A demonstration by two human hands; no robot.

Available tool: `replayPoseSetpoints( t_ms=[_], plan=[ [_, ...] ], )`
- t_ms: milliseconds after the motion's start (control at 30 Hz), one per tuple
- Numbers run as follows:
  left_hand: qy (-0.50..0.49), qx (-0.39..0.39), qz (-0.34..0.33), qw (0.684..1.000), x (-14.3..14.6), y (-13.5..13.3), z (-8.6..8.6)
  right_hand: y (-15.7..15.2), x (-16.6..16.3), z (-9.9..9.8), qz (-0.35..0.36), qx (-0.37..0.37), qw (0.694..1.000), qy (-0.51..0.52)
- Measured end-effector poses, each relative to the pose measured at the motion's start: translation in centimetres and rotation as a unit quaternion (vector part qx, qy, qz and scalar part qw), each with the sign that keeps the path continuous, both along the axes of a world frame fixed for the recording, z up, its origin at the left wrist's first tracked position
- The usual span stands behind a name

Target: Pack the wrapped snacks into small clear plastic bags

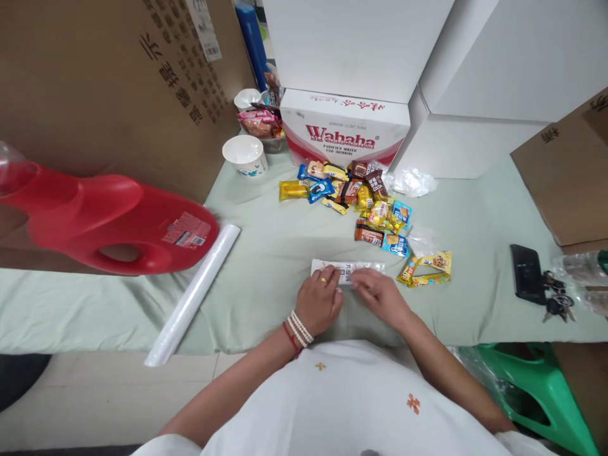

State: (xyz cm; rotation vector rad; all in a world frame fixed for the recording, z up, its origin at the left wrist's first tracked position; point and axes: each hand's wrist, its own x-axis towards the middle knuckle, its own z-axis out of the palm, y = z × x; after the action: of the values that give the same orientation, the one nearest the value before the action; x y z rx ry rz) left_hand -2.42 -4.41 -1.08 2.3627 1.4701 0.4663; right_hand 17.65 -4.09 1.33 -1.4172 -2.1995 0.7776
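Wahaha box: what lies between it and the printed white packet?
In the head view, wrapped snacks and then green cloth separate the box from the packet.

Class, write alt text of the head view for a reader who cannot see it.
A person's left hand rests on a white packet on a green cloth, the right hand at its near edge. Beyond lie wrapped snacks before a Wahaha box; a red jug is at the left.

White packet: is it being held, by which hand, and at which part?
The left hand has fingers over the left half of the white packet; the right hand is at its right half. Whether either grips it cannot be told.
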Motion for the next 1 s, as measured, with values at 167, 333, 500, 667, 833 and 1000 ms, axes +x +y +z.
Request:
replayPoseSetpoints(
  t_ms=[167,333,500,667,833,1000],
  plan=[
    [0.094,0.033,-0.012,0.995,-0.1,-1.4,-1.4,-0.8,2.6,-1.8,-0.242,0.051,0.96,-0.129],
    [0.139,0.049,-0.02,0.989,0.3,-1.3,-1.3,0.0,3.2,-1.0,-0.227,0.009,0.973,-0.038],
    [0.122,0.071,-0.022,0.99,0.6,-1.2,-1.5,2.5,-0.8,1.7,-0.179,-0.084,0.978,-0.067],
    [0.03,0.121,-0.015,0.992,0.2,-1.1,-1.9,3.7,-6.0,0.9,-0.093,-0.065,0.986,-0.124],
    [-0.123,0.04,-0.089,0.988,-2.0,-1.1,-1.6,3.0,-5.5,-1.2,-0.087,-0.034,0.996,-0.009],
    [-0.13,0.048,-0.109,0.984,-2.1,-1.4,-2.7,3.0,-4.7,-2.0,-0.151,-0.037,0.983,0.095]
  ],
)
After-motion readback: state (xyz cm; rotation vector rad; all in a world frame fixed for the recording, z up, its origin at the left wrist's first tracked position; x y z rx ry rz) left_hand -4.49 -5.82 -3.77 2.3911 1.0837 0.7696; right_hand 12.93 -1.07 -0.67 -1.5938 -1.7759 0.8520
